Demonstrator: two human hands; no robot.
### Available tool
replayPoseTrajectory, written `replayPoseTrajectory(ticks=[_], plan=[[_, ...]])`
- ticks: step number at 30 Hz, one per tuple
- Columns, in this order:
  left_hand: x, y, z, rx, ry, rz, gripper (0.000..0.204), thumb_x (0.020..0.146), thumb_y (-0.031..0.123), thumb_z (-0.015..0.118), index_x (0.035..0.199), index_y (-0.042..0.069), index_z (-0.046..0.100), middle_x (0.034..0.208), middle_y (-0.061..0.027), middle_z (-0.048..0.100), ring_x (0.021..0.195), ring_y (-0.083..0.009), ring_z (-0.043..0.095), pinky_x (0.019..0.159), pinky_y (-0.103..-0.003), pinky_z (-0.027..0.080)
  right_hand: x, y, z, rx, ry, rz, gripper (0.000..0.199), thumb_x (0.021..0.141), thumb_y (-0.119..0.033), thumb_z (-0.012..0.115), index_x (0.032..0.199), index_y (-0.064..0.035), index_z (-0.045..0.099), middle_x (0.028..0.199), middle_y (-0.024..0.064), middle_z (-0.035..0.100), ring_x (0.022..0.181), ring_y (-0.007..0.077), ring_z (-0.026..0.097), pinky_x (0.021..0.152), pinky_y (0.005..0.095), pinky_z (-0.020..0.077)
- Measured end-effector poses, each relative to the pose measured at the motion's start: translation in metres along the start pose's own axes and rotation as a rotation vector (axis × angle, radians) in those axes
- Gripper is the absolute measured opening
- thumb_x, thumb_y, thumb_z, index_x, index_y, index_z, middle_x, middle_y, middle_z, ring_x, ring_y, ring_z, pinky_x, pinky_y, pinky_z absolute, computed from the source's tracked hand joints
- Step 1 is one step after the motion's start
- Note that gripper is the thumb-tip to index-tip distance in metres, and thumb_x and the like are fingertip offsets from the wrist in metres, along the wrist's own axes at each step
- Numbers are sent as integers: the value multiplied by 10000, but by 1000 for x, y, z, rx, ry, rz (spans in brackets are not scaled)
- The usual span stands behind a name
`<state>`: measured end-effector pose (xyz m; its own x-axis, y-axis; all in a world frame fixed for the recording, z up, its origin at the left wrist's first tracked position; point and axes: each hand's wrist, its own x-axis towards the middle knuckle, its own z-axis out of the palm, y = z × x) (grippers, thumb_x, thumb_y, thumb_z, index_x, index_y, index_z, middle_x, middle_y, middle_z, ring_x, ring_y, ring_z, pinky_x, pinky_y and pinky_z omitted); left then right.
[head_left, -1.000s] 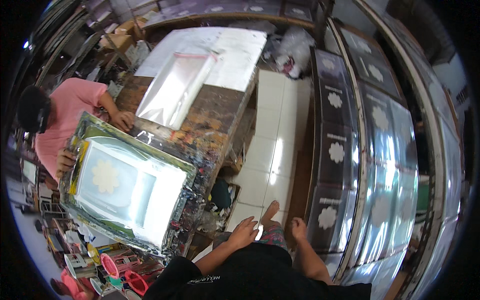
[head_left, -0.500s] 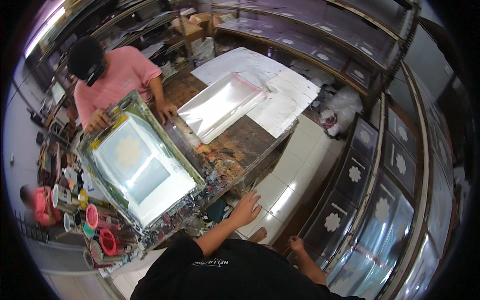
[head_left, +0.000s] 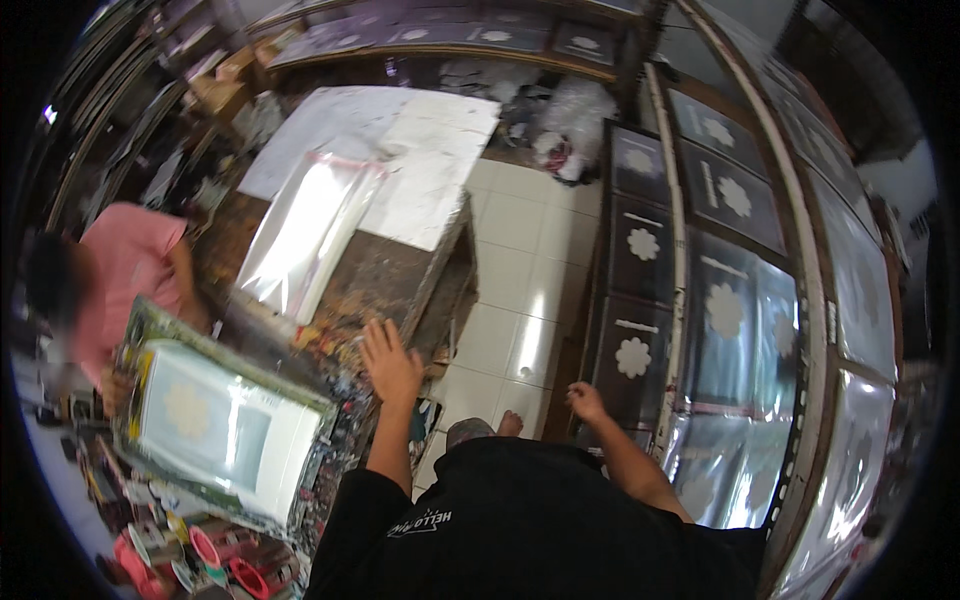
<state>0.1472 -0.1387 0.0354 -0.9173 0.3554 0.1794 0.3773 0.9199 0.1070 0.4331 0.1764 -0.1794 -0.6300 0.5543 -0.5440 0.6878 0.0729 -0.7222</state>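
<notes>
Left grip [head_left: 393, 366]: fingers spread apart, at bench [head_left: 388, 270] edge, contact unclear; clear plastic stack [head_left: 305, 238] ahead-left, framed screen [head_left: 222, 422] farther left. Right grip [head_left: 586, 402]: fingers curled, cannot tell whether holding; flower-printed dark sheet [head_left: 632, 356] just right.

"Your own?"
"My left hand [head_left: 392, 368], one; my right hand [head_left: 586, 401], one; bare foot [head_left: 511, 424], one."
"Table side?"
"Framed screen [head_left: 238, 437], one; stack of clear bags [head_left: 308, 232], one; white sheets [head_left: 428, 165], seemingly two, overlapping."
"Others at work?"
"Persons in pink [head_left: 133, 248], two."
"Pails?"
"Red-rimmed buckets [head_left: 228, 542], two; the paler ones I cannot count."
"Nearest rack column?"
"Dark flower panels [head_left: 633, 357], three in my view."
</notes>
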Motion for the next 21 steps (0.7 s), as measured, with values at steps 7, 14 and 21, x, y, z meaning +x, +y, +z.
replayPoseTrajectory(ticks=[7,14,21], plan=[[-1,2,9,17,46,19,789,842,236,704,1508,11,345,1581,-244,289,1479,-405,240,1208,-524,197,-80,39,15,-127,-182,176,238,943,-159,618,1114,5,634,1057,135,699,946,228,667,874,364,519],[-3,-2,8,19,41,24,802,843,237,696,1519,12,328,1583,-247,282,1481,-408,231,1211,-529,185,-48,82,12,235,-3,209,242,862,-114,679,1068,8,643,981,114,691,900,197,652,784,358,530],[-4,-4,5,10,32,46,813,833,245,694,1513,-2,323,1578,-262,275,1474,-422,237,1206,-543,179,-36,41,20,199,-32,146,196,891,-114,665,1056,-12,644,935,96,686,825,197,662,727,358,537]])
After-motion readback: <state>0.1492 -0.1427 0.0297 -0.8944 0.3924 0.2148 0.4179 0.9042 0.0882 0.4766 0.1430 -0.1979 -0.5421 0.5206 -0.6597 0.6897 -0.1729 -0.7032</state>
